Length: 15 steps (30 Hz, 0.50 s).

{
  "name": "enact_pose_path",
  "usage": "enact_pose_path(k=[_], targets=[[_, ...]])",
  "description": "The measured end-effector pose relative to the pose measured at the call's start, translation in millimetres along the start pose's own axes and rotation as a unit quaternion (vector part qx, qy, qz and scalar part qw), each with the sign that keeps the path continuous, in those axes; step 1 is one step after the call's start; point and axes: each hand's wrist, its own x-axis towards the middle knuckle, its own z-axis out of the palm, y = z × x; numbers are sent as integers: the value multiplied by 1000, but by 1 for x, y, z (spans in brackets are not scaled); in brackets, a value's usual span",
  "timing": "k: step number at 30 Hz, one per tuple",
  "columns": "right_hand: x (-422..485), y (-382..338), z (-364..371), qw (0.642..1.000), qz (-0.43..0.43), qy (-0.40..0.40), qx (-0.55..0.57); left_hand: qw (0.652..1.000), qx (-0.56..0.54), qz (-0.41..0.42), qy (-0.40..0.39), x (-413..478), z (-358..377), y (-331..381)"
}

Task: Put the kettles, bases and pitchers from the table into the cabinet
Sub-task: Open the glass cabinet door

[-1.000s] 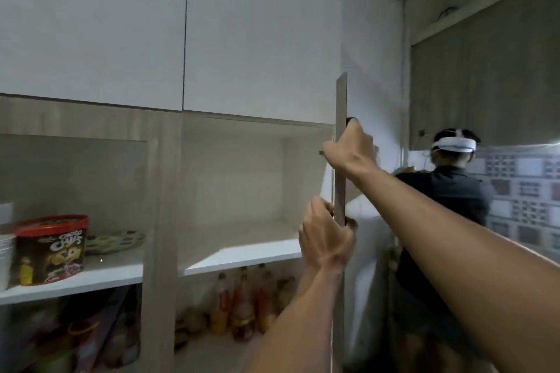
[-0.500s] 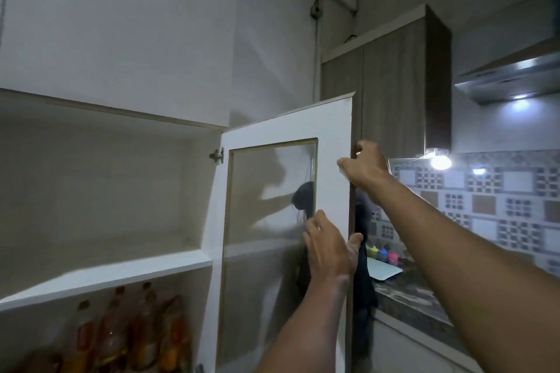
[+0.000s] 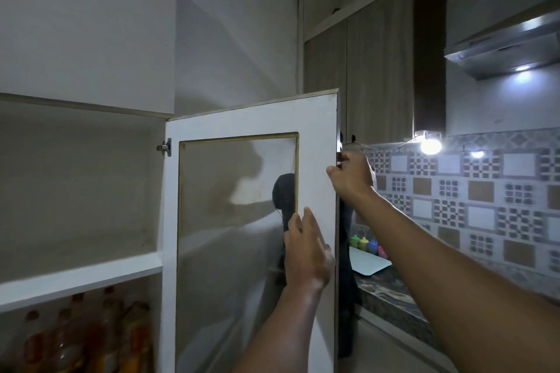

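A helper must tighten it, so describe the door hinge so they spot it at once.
Find the open cabinet door, white-framed with a translucent panel. Follow its upper left corner to the cabinet's inner wall. The hinge is the small metal fitting there, the only shiny hardware on the pale boards.

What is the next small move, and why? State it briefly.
Probably let go and turn for a kettle: the white-framed glass cabinet door stands wide open, right hand gripping its edge, left hand flat on it, white shelf exposed.
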Motion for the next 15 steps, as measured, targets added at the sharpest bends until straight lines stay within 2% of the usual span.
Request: enact_pose_path(k=[4,9,13,15], targets=[[-7,-1,-4,998,-39,-12,-37,999,-9,2,42,-5,-1,-4],[-31,-19,-7,993,-61,7,-99,1000,-10,22,-10,-10,-30,-8],[-63,-40,-2,963,-172,121,-166,999,4,19,-43,-14,-68,-17],[-79,-50,9,957,-218,89,-167,999,27,2,-40,-17,-90,-32]])
